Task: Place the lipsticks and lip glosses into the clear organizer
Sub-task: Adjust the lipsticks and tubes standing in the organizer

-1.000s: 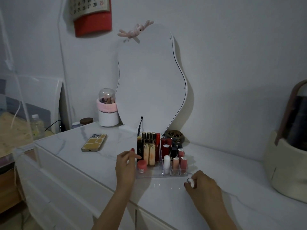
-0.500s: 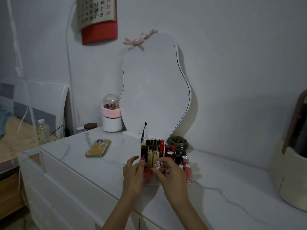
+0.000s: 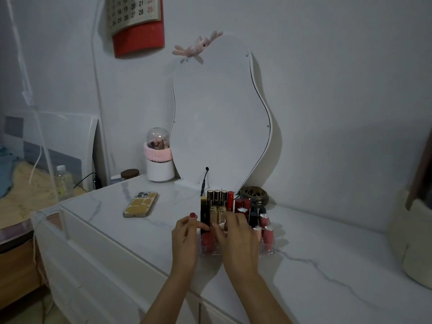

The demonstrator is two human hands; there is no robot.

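Note:
The clear organizer [image 3: 267, 250] stands on the white marble dresser top [image 3: 327, 242] in front of the mirror. It holds several upright tubes: a black lipstick [image 3: 205, 215], gold-capped ones [image 3: 217, 199], red ones [image 3: 240, 204] and pink lip glosses [image 3: 268, 235], plus a red pot [image 3: 208, 240] at the front left. My left hand [image 3: 184, 232] rests against the organizer's left side, thumb touching the black lipstick. My right hand [image 3: 236, 232] is over the front rows, pinching a small pale-capped lipstick [image 3: 222, 223] that is mostly hidden by my fingers.
A phone [image 3: 140, 204] lies face down to the left. A wavy mirror [image 3: 219, 118], a white cup with a pink band [image 3: 160, 164] and a bronze dish [image 3: 253, 195] line the back. A cream basket [image 3: 418, 242] sits far right.
My right hand picked a small lipstick up from the dresser top on the right, carried it left and now holds it low over the organizer. My left hand stayed at the organizer's side.

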